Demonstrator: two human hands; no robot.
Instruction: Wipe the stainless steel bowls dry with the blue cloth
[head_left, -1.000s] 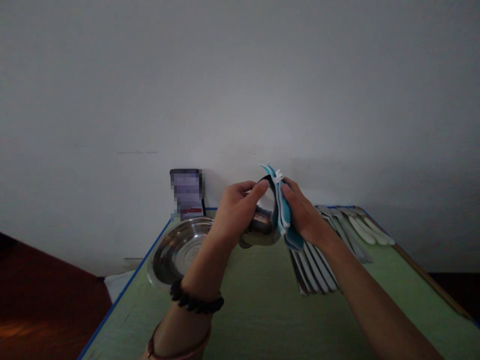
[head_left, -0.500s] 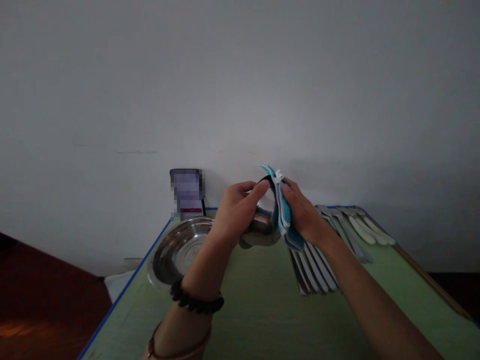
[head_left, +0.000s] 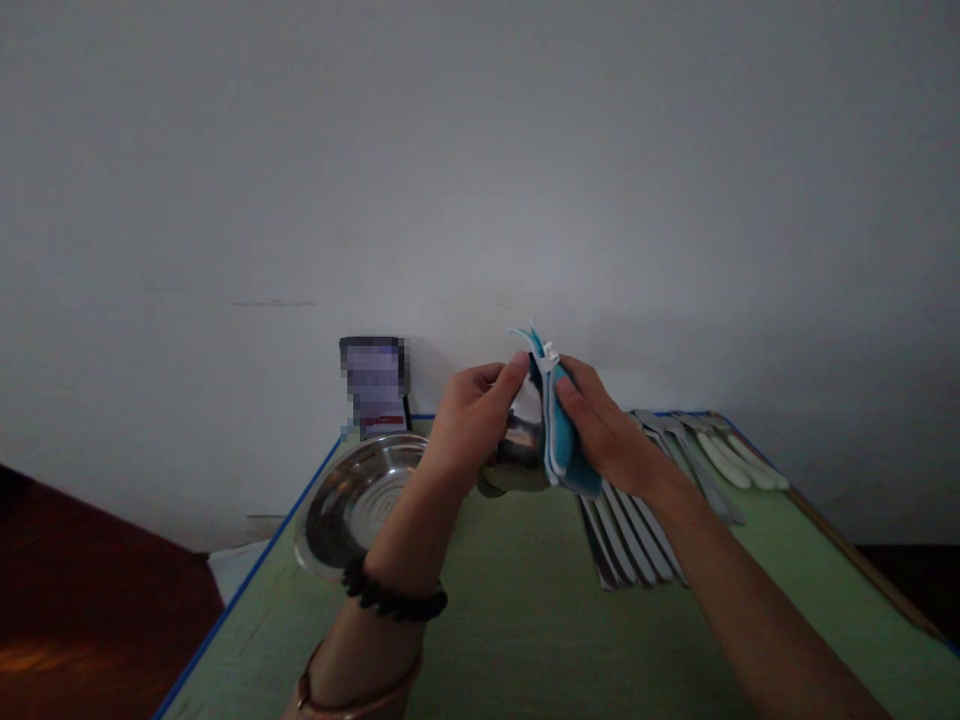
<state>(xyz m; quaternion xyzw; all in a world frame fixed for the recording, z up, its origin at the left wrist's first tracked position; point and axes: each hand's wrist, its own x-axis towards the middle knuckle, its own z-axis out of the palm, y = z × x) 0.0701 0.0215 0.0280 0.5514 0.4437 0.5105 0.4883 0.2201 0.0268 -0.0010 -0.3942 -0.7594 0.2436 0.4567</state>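
A shiny steel cup or small bowl (head_left: pixel 522 432) is held above the table in my left hand (head_left: pixel 474 415), with the thumb on its rim and the fingers behind it. Its opening faces right, so I cannot see inside. My right hand (head_left: pixel 604 425) grips a folded blue cloth (head_left: pixel 561 430) with a white edge and a white tag, pressed against the mouth of the steel vessel. Below the right hand, several metal utensils (head_left: pixel 630 540) lie side by side, partly covered by the cloth and forearm.
A wide steel basin (head_left: pixel 319 530) stands on the green table (head_left: pixel 525 620) at the left, partly behind my left forearm. Behind it a phone (head_left: pixel 375 385) leans on the wall (head_left: pixel 480 180). More cutlery, some with white handles (head_left: pixel 731 460), lies at the back right.
The blue cloth and my right hand have shifted slightly left, closer against the steel vessel's mouth. My left hand keeps its hold with its thumb a little higher.
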